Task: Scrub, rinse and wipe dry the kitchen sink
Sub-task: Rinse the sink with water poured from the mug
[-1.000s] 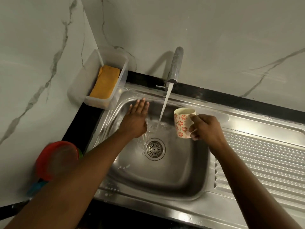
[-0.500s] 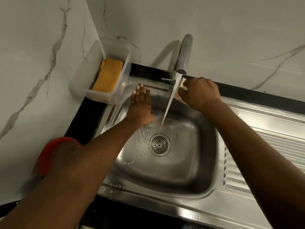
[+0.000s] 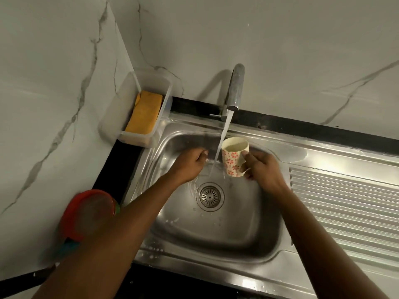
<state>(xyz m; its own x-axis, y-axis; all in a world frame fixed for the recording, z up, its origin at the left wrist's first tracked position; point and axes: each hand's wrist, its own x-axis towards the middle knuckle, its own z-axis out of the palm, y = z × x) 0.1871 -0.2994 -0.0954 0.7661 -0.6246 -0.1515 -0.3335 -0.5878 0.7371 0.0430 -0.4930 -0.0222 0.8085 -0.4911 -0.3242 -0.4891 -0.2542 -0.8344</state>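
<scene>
- The right hand is clamped on the mug, fingers curled round its handle. The mug's mouth is up and tipped slightly toward the tap.
- The left hand sits low in the sink, fingers curled in against the wet steel near the back wall. Nothing shows in them.
- Between the two hands, water runs from the tap. It passes just beside the mug's left wall, not into it (whether the mug holds any is unclear), and spreads over the basin floor above the drain.
- The sink takes up the middle of the counter, with its ribbed draining board to the right. Droplets dot the front rim.
- The step in hand looks like the rinse: bare fingers work the basin under the flow while the mug stands ready to carry water.
- The next move likely calls for sliding the mug a little left under the stream to fill it. It could then be poured over the walls and rim the tap cannot reach. A wet handle could slip.
- For drying, a yellow cloth lies in a clear tub at the back left corner, well apart from both hands.
- A red disc, too blurred to name, sits by the left forearm.
</scene>
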